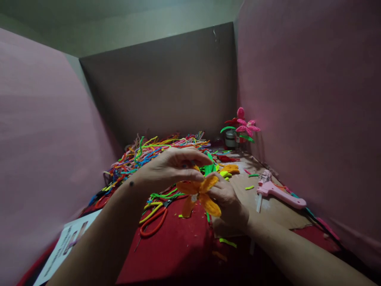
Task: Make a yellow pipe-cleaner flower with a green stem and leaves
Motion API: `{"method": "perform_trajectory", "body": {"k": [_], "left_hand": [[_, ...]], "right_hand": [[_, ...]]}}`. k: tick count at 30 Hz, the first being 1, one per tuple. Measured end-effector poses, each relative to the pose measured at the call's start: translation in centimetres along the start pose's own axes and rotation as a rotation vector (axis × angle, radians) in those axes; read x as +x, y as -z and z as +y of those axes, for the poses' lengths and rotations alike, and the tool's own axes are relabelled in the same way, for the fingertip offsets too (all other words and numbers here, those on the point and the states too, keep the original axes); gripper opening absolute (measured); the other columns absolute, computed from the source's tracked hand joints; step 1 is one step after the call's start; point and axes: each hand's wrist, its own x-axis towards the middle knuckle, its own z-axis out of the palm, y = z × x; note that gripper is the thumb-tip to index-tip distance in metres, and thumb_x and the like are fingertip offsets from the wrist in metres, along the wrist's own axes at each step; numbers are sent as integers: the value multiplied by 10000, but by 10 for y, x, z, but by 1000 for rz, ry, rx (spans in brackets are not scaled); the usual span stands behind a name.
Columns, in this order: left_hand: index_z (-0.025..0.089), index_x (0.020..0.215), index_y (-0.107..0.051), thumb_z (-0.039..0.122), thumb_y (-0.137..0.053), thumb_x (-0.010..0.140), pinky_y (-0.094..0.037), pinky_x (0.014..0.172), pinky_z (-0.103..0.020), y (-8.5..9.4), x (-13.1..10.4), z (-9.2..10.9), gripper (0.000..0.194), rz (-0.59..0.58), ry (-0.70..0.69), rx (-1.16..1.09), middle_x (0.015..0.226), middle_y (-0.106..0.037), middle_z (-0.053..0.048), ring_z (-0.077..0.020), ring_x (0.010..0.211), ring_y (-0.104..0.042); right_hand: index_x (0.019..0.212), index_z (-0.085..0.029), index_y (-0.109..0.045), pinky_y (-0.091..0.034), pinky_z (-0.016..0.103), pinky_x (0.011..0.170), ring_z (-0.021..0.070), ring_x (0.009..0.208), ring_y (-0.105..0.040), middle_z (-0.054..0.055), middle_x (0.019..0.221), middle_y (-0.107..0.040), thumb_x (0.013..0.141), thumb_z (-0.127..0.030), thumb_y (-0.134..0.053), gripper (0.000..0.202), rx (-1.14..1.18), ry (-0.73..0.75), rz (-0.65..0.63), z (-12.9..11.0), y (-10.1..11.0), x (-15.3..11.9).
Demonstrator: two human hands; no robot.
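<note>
An orange pipe-cleaner flower (205,198) with several rounded petals faces me above the red cloth. My right hand (230,204) is closed around it from behind, at its right side; the fingers are partly hidden by the petals. From the upper left, my left hand (174,165) reaches over the flower, thumb and fingers curved about an upper petal and the thumb against it. A green strip (210,165) shows between the two hands. Red-and-yellow-handled scissors (156,224) lie on the cloth below my left wrist.
Behind my hands is a heap of coloured pipe cleaners (154,149). A pink glue gun (282,194) rests on cardboard (245,202) at the right. Pink flowers (248,127) stand at the back right. A printed sheet (64,248) lies left; pink walls flank the table.
</note>
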Motion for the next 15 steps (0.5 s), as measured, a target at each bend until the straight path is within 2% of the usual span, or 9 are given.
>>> {"method": "perform_trajectory", "body": {"k": [3, 5, 9, 15], "left_hand": [[152, 830, -633, 253, -641, 677, -408, 608, -208, -1, 6, 5, 183, -221, 57, 140, 810, -578, -9, -108, 712, -520], [137, 715, -587, 265, -619, 689, -360, 513, -189, -4, 11, 3, 135, -296, 147, 130, 649, -511, 29, -77, 582, -463], [140, 611, -512, 321, -603, 688, -295, 449, -183, -13, 18, -2, 217, -229, 231, 178, 538, -431, 58, -55, 488, -393], [150, 569, -580, 309, -621, 642, -227, 423, -202, -21, 20, 0, 179, -142, 154, 568, 488, -459, 46, -61, 453, -366]], "right_hand": [[661, -187, -501, -408, 295, 626, 144, 660, -446, 16, 633, -536, 826, -142, -460, 176, 5, 43, 51, -3, 2, 2], [639, -187, -482, -400, 285, 604, 137, 625, -433, 12, 603, -523, 836, -130, -429, 212, -13, 66, 60, -4, 3, 4], [685, -179, -514, -393, 287, 581, 148, 622, -461, 30, 603, -555, 840, -109, -394, 209, -93, 111, 74, -5, 4, 7], [715, -184, -541, -373, 291, 562, 156, 616, -466, 25, 612, -544, 821, -148, -427, 160, -146, 132, 80, -2, 3, 3]]}}
